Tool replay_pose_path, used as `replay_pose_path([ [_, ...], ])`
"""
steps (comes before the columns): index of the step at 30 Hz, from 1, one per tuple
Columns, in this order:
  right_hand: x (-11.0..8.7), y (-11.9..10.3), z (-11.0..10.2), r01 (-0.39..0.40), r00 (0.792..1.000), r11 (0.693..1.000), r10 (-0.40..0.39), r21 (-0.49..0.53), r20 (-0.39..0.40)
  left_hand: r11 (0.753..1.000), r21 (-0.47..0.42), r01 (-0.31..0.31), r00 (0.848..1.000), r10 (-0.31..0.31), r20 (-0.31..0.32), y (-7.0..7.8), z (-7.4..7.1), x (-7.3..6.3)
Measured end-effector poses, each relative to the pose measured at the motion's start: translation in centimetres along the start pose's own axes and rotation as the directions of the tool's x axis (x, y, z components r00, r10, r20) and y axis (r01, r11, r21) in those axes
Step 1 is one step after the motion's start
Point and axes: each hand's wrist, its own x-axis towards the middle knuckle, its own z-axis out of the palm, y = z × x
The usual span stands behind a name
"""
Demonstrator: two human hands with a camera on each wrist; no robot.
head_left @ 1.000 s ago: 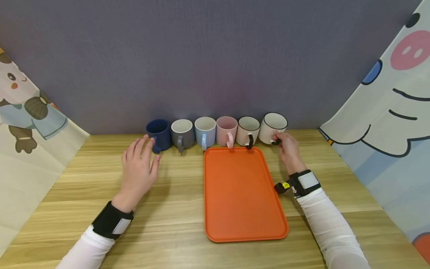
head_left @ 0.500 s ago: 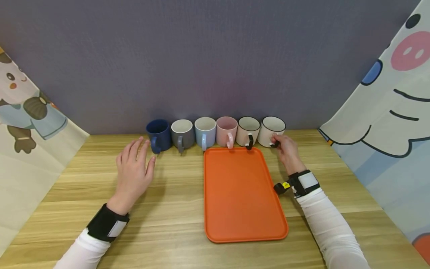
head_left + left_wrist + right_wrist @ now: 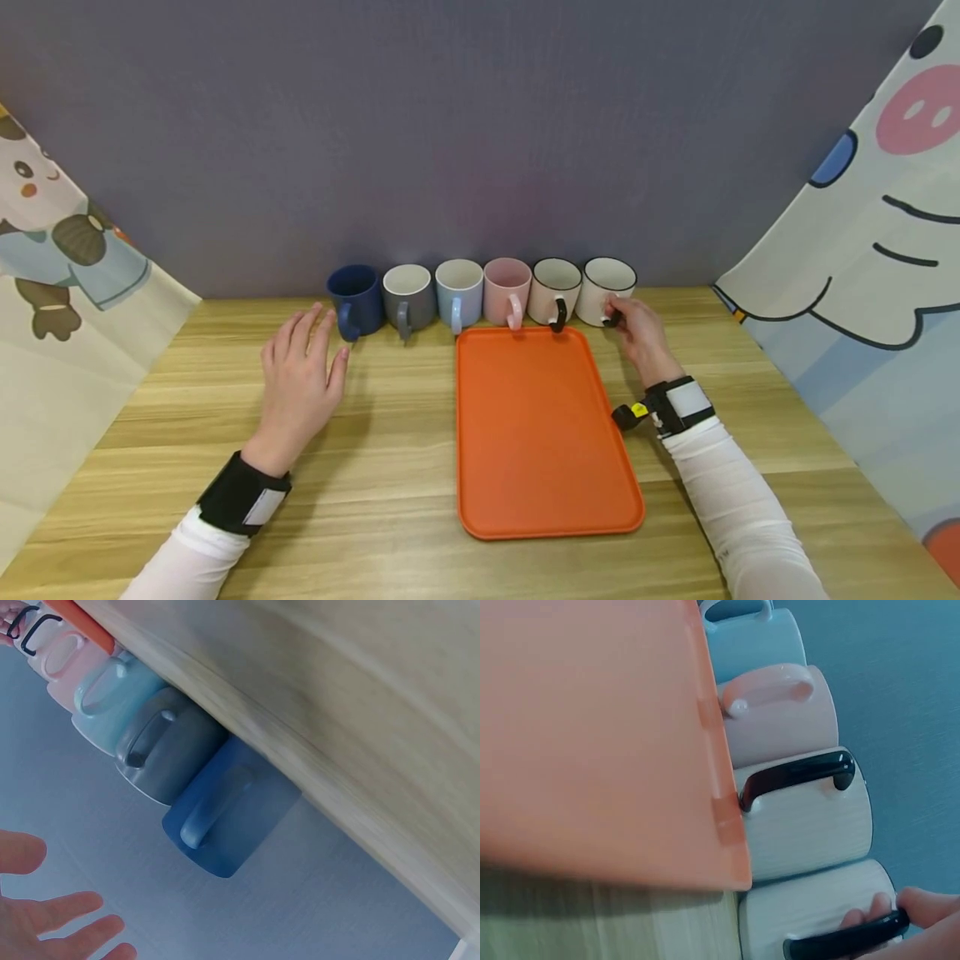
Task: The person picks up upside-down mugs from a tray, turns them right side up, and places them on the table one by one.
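Note:
At the right end of a row of mugs stands a white mug with a black rim. My right hand pinches its black handle, fingers curled through it in the right wrist view. Beside it is a cream mug with a black handle, then a pink mug, a light blue mug, a grey mug and a dark blue mug. My left hand hovers near the dark blue mug, fingers spread and holding nothing; in the left wrist view it is apart from the mugs.
An orange tray lies on the wooden table, its far edge close to the mug handles. Behind the row rises a grey wall panel. Printed cloths hang at the left and right.
The white mug, tilted and a little farther right before, has come left and down to stand beside the cream mug, my right hand holding its handle. My left hand has drawn back from the dark blue mug.

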Motion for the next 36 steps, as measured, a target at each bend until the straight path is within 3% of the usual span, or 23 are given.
replay_pose_path([
  [13,0.2,0.1,0.2,0.02,1.0,0.992,-0.022,-0.127,-0.015,1.0,-0.004,0.005,1.0,-0.005,-0.002,0.2,0.1,0.1],
  [16,0.2,0.0,0.2,-0.006,1.0,0.985,0.004,-0.171,-0.014,1.0,-0.007,0.007,1.0,-0.007,-0.007,0.2,0.1,0.1],
  [23,-0.5,-0.7,0.6,-0.137,0.982,0.94,0.088,-0.312,-0.166,1.0,-0.002,0.029,1.0,-0.029,0.007,0.4,-0.2,0.3],
  [25,-1.1,-1.1,0.7,-0.113,0.982,0.935,0.053,-0.337,-0.181,0.999,-0.004,0.033,0.999,-0.033,0.015,0.7,-0.2,0.4],
  [27,-1.7,-1.4,0.9,-0.04,0.984,0.921,-0.031,-0.388,-0.174,0.999,-0.008,0.032,0.999,-0.032,0.021,1.1,-0.2,0.6],
  [28,-2.1,-1.6,1.0,0.011,0.985,0.907,-0.083,-0.421,-0.153,0.999,-0.012,0.032,0.999,-0.032,0.023,1.3,-0.1,0.7],
  [30,-2.9,-1.8,1.3,0.111,0.973,0.847,-0.2,-0.52,-0.119,0.999,-0.017,0.034,0.999,-0.034,0.026,1.8,0.0,0.9],
  [33,-4.1,-1.8,1.7,0.233,0.943,0.71,-0.333,-0.665,-0.024,0.999,-0.019,0.04,0.999,-0.04,0.031,2.7,0.2,1.3],
  [36,-5.2,-1.4,2.2,0.342,0.888,0.516,-0.451,-0.785,0.09,0.998,-0.027,0.049,0.998,-0.048,0.032,3.6,0.7,1.6],
])
